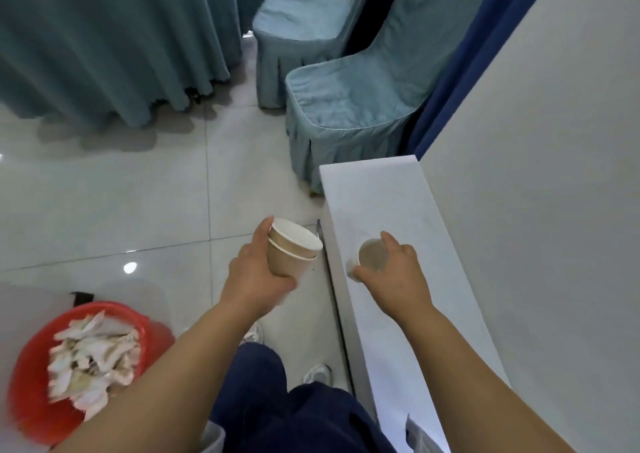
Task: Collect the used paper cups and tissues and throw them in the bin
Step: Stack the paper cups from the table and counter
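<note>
Holding two nested paper cups [292, 248] in the left hand [256, 272], fingers wrapped round the lower one, out over the floor just left of the white ledge [398, 210]. Meanwhile the right hand [398, 272] has its fingers and thumb curled round the rim of a third cup [367, 257] at the ledge's near edge; can't tell if it's lifted off or touching. Next job, I reckon, is dropping that one into the stack, so I'd line up the mouths, hold the stack upright and go easy on the squeeze since paper cups crush. Can't see if there are dregs inside. The red bin [27, 383] sits lower left, piled with tissues [93, 352], so it's a short swing over.
</note>
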`<act>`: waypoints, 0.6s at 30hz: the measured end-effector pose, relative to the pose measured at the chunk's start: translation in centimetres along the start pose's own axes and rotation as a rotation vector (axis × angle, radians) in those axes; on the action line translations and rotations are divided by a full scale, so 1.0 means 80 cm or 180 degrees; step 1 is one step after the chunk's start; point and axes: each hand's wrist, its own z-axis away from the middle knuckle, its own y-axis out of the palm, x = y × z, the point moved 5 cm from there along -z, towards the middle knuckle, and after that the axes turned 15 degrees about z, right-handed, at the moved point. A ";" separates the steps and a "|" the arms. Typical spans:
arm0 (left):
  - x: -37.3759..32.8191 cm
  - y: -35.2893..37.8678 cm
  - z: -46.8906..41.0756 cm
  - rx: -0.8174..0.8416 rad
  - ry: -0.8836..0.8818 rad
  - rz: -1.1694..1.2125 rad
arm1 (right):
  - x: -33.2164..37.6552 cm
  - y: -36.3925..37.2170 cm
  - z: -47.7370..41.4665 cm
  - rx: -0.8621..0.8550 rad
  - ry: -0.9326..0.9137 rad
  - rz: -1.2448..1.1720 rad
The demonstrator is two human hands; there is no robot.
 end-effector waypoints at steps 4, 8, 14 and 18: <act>0.033 -0.089 0.023 -0.0499 -0.0169 0.0203 | 0.097 0.020 0.006 0.0137 -0.0509 0.0267; 0.072 -0.175 0.044 -0.0877 -0.0342 0.0477 | 0.197 0.057 0.016 0.0241 -0.0957 0.0513; 0.148 -0.299 0.074 -0.1344 -0.0481 0.0883 | 0.347 0.142 0.048 0.0496 -0.1650 0.1146; 0.209 -0.371 0.103 -0.1837 -0.0733 0.1085 | 0.434 0.213 0.076 0.0786 -0.2116 0.1611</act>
